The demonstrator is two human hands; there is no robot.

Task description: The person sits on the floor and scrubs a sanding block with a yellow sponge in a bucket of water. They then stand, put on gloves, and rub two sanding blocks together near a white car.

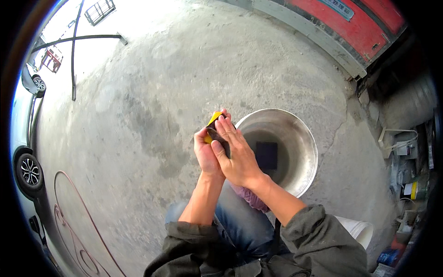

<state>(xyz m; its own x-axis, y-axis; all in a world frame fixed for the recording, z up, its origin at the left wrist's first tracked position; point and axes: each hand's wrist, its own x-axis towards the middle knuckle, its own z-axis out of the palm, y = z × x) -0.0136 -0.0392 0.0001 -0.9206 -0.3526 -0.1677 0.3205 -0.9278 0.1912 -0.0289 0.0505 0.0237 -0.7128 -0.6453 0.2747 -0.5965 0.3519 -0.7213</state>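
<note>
My left hand (206, 153) is closed around a yellow and black object (214, 119), whose kind I cannot make out because my fingers cover most of it. Across it lies my right hand (239, 154), fingers long and close together, with its thumb bent over a dark flat piece (222, 141) pressed against the object. Just right of my hands stands a round metal bucket (302, 134) holding some cloudy water. A dark square sheet (266, 155) lies in the bucket. Below my right wrist, a purple cloth (251, 198) sits against the bucket's near side.
A white bucket (362, 231) lies behind my right forearm. A hose (87, 203) loops over the concrete floor at left, near a parked car's wheel (29, 171). A red metal cabinet (339, 27) stands far right; cans and clutter (410, 190) line the right side.
</note>
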